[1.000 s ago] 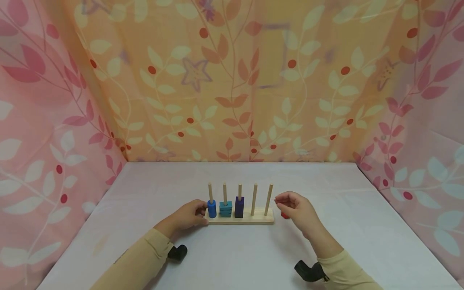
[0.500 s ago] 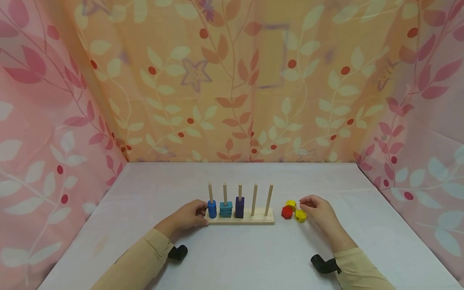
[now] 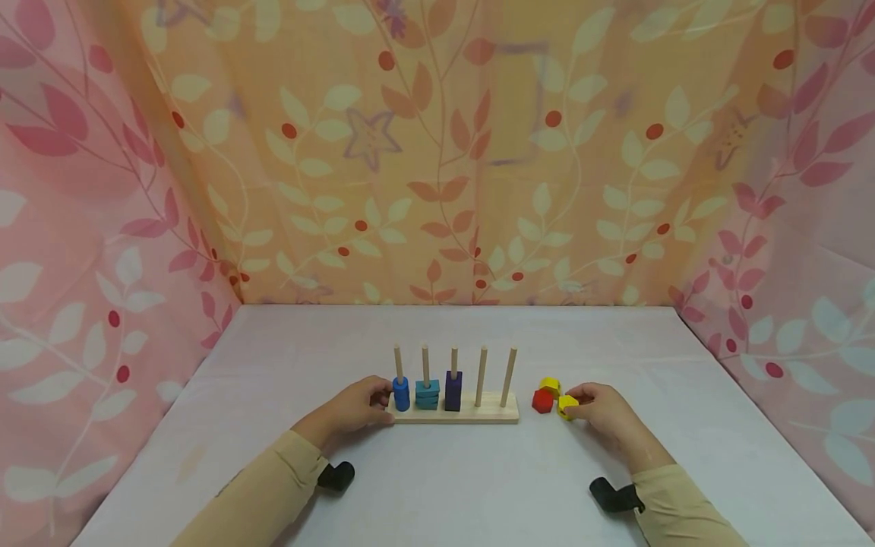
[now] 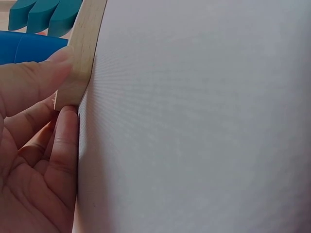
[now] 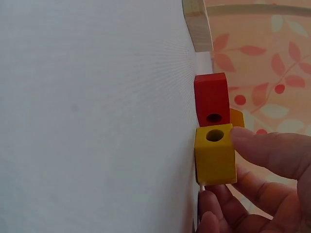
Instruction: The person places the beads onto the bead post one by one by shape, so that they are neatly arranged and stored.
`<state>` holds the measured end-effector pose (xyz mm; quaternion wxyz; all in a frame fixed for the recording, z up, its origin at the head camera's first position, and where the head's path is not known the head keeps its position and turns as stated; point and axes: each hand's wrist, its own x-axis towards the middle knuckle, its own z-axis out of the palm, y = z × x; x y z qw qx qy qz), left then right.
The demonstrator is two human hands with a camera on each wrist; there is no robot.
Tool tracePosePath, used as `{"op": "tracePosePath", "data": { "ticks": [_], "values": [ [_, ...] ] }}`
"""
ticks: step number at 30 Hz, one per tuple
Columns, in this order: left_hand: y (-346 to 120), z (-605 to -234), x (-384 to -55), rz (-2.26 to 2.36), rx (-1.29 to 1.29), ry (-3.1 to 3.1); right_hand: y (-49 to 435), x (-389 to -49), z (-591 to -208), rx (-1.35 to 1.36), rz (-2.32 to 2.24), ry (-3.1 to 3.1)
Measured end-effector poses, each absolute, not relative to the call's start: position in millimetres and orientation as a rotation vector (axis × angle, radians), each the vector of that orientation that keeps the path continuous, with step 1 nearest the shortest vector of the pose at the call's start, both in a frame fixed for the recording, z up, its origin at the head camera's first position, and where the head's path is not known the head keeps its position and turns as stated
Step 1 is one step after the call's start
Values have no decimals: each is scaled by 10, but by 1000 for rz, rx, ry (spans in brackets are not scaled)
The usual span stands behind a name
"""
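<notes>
A wooden peg board (image 3: 484, 415) with several upright pegs stands mid-table in the head view. Its left pegs carry blue round beads (image 3: 401, 395), teal blocks (image 3: 427, 396) and a stack of purple blocks (image 3: 453, 391). My left hand (image 3: 357, 403) grips the board's left end, the thumb on top in the left wrist view. To the board's right, my right hand (image 3: 604, 414) pinches a yellow hexagonal block (image 5: 215, 158) that has a hole in its side. Touching or close beside that block are a red hexagonal block (image 5: 212, 98) and a second yellow block (image 3: 550, 385), mostly hidden in the right wrist view.
The two right pegs (image 3: 508, 377) bear no blocks. A white cloth covers the table (image 3: 437, 486). Behind it hangs a flowered orange curtain (image 3: 437, 152), with pink curtains (image 3: 807, 228) at the sides.
My right hand has moved right, away from the right-hand peg, uncovering the red and yellow blocks, and now has fingers around the nearer yellow one. My left hand keeps its place on the board.
</notes>
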<state>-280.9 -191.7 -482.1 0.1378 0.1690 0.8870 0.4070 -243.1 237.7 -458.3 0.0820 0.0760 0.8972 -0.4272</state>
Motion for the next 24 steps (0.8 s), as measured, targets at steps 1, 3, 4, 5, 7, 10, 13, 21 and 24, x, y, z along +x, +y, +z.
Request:
{"op": "tracePosePath", "data": {
  "ticks": [1,3,4,5,7,10,13,21,24],
  "values": [
    [-1917,-4821,-2808,1181,497,2565,2374,-2431,-4579,212,-1265,2690],
    [-1914,-4817,-2806,1192,494,2558,2367,-2432,-4577,190,-1258,2699],
    [-1912,-4815,-2804,1196,493,2555,2363,-2432,-4576,186,-1260,2699],
    [-1911,-4813,-2801,1201,490,2552,2361,-2432,-4575,179,-1266,2697],
    [-1910,-4810,-2797,1203,481,2548,2357,-2429,-4574,180,-1284,2684],
    [-1909,-4806,-2796,1204,475,2548,2355,-2422,-4574,188,-1296,2670],
    [-1910,-4805,-2798,1205,479,2550,2355,-2413,-4569,194,-1291,2657],
    [-1912,-4821,-2819,1172,499,2566,2298,-2422,-4420,161,-1358,2630],
    [-1911,-4832,-2831,1155,519,2579,2243,-2424,-4260,90,-1383,2680]
  ]
}}
